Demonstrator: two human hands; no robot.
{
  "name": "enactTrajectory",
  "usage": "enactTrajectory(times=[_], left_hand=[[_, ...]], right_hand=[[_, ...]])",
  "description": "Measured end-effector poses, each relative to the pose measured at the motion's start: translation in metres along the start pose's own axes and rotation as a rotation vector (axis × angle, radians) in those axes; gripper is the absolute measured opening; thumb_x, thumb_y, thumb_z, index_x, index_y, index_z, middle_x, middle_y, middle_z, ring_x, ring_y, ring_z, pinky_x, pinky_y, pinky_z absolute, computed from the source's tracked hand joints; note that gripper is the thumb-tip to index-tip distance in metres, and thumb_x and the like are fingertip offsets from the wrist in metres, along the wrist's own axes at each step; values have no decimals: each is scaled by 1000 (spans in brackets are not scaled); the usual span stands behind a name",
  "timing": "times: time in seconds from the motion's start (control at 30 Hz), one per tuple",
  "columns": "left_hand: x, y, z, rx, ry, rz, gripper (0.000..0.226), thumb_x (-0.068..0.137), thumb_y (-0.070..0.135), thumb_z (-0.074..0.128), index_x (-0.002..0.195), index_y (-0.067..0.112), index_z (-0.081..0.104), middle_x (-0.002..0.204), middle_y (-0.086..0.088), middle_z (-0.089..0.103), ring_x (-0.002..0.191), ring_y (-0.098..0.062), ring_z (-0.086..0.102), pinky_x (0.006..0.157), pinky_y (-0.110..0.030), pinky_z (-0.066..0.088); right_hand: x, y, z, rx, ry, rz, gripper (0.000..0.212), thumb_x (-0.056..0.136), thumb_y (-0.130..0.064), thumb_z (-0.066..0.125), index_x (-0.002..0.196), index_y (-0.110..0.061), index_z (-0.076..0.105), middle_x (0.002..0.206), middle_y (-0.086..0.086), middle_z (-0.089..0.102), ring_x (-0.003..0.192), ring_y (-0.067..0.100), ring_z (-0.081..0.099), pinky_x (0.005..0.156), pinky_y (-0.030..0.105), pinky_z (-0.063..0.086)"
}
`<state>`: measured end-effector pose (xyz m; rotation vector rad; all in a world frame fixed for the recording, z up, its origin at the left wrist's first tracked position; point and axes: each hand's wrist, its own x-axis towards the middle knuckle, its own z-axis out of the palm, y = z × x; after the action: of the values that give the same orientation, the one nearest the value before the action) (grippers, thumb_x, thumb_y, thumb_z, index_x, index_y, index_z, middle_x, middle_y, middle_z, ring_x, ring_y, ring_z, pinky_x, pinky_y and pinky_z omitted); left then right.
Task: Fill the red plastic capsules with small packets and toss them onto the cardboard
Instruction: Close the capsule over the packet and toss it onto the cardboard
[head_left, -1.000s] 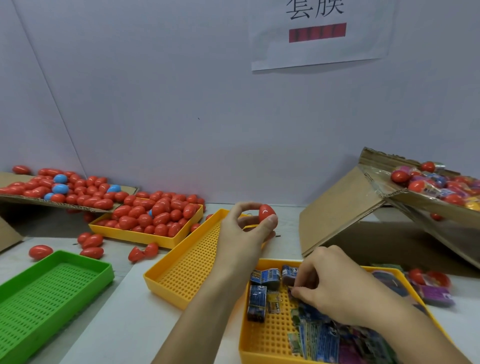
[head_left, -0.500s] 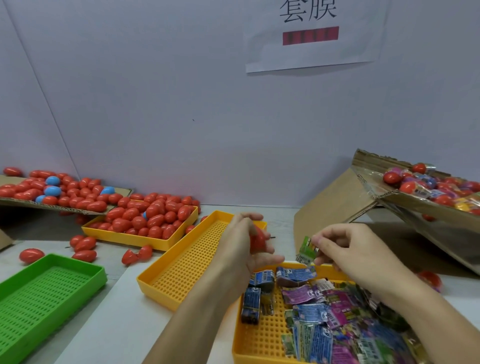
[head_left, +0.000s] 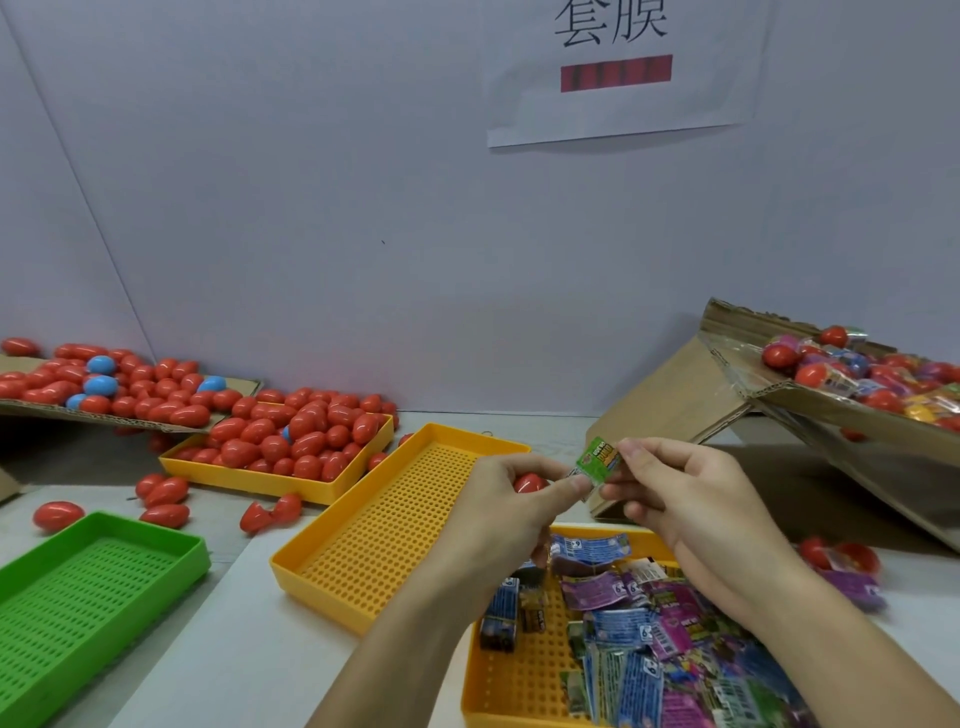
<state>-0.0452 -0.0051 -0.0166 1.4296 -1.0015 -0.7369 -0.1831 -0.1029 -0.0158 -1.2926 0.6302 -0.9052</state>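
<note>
A white paper sheet (head_left: 623, 73) on the wall at twelve o'clock bears two large black Chinese characters, 套膜, cut off along their top edge, above a red bar whose dark marks cannot be read. Several packets (head_left: 631, 631) in the yellow tray (head_left: 519, 680) at five o'clock show what looks like a white "6" or "9" (too small to tell which).

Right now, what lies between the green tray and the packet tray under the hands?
In the head view, an empty yellow perforated tray sits between the green tray and the packet tray, angled on the white table, touching neither visibly.
</note>
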Motion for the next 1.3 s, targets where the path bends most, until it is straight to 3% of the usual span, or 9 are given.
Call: enactTrajectory(times=[0.27,0.47,0.6,0.73,0.83,0.93,1.03,1.2,1.3], left_hand=[[-4,5,-1,25,-155,20,22,86,37,72,75,17,72,54,4,46,47,-10,43,47,-25,45],[-6,8,-6,19,-261,41,21,81,40,72,70,23,69,56,4,45,48,-11,43,49,-24,46],[-7,9,-9,28,-338,49,19,82,39,71,74,21,70,58,3,47,49,-11,45,52,-26,48],[-6,9,-10,37,-360,34,22,83,39,70,77,19,69,59,3,48,49,-10,46,54,-27,49],[-6,8,-10,35,-332,35,20,84,38,69,78,19,70,60,1,47,50,-11,46,53,-25,48],[-5,8,-11,33,-290,39,24,83,38,68,81,14,70,59,3,49,51,-11,46,51,-22,47],[-5,8,-12,15,-284,41,23,83,39,68,76,17,69,58,4,48,50,-10,46,51,-22,46],[-5,7,-13,8,-289,24,40,83,40,67,86,1,66,59,2,48,50,-11,44,51,-22,46],[-5,8,-12,-9,-316,20,30,85,40,66,79,10,67,59,3,48,50,-11,43,52,-23,46]], right_hand=[[0,-2,-6,-73,-160,13,27,101,-20,50,103,-23,77,106,5,75,99,20,68,72,35,49],[0,-3,-9,-89,-271,77,28,100,-15,51,102,-23,78,93,9,70,87,19,64,66,33,43],[-1,-4,-10,-45,-362,135,25,88,-27,61,103,-17,77,97,20,71,86,23,67,70,36,44],[0,-6,-14,58,-404,130,31,79,-28,76,106,-13,76,87,12,63,82,24,62,77,38,44],[0,-7,-15,34,-434,140,38,76,-34,74,107,-12,76,94,14,62,85,24,56,75,35,43],[-1,-6,-14,-44,-432,123,34,74,-37,74,98,-13,79,89,7,64,75,11,57,69,28,41],[-1,-5,-14,-68,-399,105,34,71,-41,78,90,-14,79,84,8,62,72,12,57,68,29,41],[-3,-7,-13,-35,-394,93,34,77,-50,71,84,-17,75,82,5,57,72,13,52,65,31,38],[-4,-8,-14,22,-464,115,38,73,-51,74,83,-15,69,80,4,52,73,14,50,65,32,34]])
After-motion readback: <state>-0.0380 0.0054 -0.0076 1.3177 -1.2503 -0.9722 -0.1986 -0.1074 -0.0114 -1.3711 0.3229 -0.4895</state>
